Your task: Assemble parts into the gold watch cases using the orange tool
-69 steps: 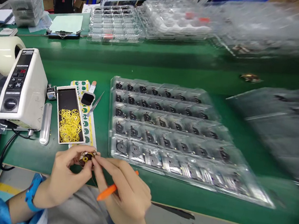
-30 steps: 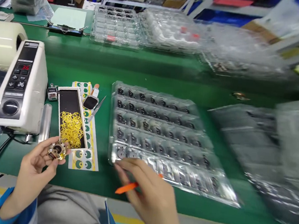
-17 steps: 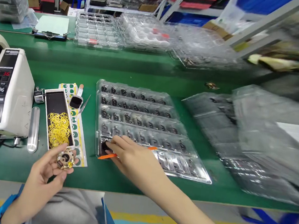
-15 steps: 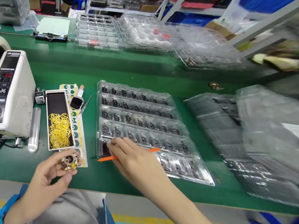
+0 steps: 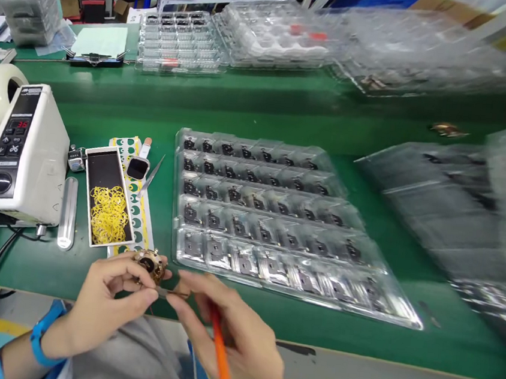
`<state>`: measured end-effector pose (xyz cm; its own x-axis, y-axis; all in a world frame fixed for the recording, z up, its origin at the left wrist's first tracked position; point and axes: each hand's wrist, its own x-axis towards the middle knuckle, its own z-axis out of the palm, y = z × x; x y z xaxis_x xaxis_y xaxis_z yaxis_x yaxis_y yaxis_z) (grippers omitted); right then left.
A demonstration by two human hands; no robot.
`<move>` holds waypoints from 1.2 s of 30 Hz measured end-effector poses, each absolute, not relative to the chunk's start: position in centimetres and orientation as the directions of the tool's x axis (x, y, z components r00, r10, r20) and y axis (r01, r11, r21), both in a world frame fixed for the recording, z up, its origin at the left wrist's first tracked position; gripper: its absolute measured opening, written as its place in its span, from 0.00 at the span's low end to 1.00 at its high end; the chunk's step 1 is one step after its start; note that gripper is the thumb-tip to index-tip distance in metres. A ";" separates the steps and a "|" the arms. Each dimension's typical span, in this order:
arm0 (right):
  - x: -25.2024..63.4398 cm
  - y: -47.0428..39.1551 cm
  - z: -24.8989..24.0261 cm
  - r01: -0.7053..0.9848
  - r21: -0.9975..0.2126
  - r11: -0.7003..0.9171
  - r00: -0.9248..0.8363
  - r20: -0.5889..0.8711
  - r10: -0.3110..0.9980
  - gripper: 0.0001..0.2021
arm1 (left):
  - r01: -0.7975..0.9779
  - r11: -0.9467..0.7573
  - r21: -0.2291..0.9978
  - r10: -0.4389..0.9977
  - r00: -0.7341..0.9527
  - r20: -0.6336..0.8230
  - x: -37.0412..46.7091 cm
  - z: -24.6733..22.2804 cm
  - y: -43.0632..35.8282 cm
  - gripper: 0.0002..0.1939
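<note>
Between the thumb and fingers of my left hand (image 5: pixel 108 298) is a round gold-coloured metal part (image 5: pixel 151 265) with a dark centre. My right hand (image 5: pixel 242 336) is close on its right, thumb and forefinger pinching a small thin part (image 5: pixel 166 293) near the left thumb tip; its exact shape is too small to make out. An orange stick (image 5: pixel 222 358) is also held in the right hand, pointing down toward the front. Just beyond the hands lies a clear plastic tray (image 5: pixel 243 280) with rows of small black parts in its pockets.
Left of the tray are a box (image 5: pixel 97 164) of yellow rings, a sticker sheet (image 5: pixel 136 222), tweezers (image 5: pixel 153 174), a smartwatch-like piece (image 5: pixel 137 168), a clear tube (image 5: pixel 68 212) and a white tape dispenser (image 5: pixel 35 154). Grey bags (image 5: pixel 432 202) lie right; stacked trays (image 5: pixel 273 38) stand behind.
My right hand has left the tray's near left corner and come to the round part, now pinching a small thin part. The orange stick has swung downward. The view has shifted.
</note>
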<state>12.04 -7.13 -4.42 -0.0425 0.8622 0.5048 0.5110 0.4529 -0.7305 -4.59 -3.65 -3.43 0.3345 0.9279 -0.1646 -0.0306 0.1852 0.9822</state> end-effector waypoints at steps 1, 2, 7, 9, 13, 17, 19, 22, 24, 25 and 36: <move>11.9 -7.2 -4.4 0.454 -0.792 0.408 0.005 0.460 0.888 0.09 | -0.039 0.181 0.983 0.935 0.317 -0.160 -4.6 -3.5 -3.7 0.08; 11.7 -7.2 -4.4 0.399 -0.835 0.378 0.031 0.424 0.905 0.06 | -0.043 0.176 0.983 0.942 0.297 -0.156 -4.6 -3.5 -3.8 0.09; 11.3 -7.1 -4.1 0.276 -0.905 0.323 0.129 0.368 0.921 0.08 | -0.152 0.205 0.967 0.932 0.331 -0.146 -4.6 -4.0 -4.3 0.10; 11.5 -6.9 -4.0 0.283 -0.907 0.312 0.164 0.366 0.916 0.08 | -0.240 0.229 0.943 0.912 0.392 -0.121 -4.8 -4.2 -4.3 0.09; 12.5 -6.4 -3.8 0.332 -0.915 0.231 0.159 0.296 0.942 0.07 | -0.272 0.274 0.923 0.877 0.464 -0.123 -5.1 -4.3 -4.2 0.18; 12.9 -5.6 -3.6 0.275 -0.954 0.124 0.085 0.153 0.985 0.08 | -0.194 0.278 0.941 0.857 0.493 -0.151 -5.4 -4.4 -4.2 0.23; 12.9 -5.3 -3.5 0.223 -0.971 0.088 0.046 0.100 0.994 0.08 | -0.163 0.262 0.951 0.852 0.501 -0.149 -5.5 -4.3 -4.3 0.24; 12.6 -5.0 -3.3 0.182 -0.981 0.062 0.009 0.065 0.998 0.08 | -0.152 0.249 0.956 0.850 0.507 -0.141 -5.6 -4.3 -4.4 0.24; 12.5 -4.9 -3.2 0.179 -0.982 0.062 0.007 0.064 0.998 0.08 | -0.171 0.249 0.953 0.852 0.506 -0.132 -5.7 -4.3 -4.6 0.22; 12.4 -4.9 -3.1 0.182 -0.981 0.066 0.008 0.069 0.998 0.08 | -0.180 0.247 0.952 0.855 0.503 -0.127 -5.7 -4.3 -4.6 0.21; 11.1 -4.8 -3.9 0.264 -0.950 0.168 0.119 0.205 0.972 0.08 | -0.200 0.268 0.943 0.889 0.428 -0.161 -5.0 -3.9 -4.3 0.23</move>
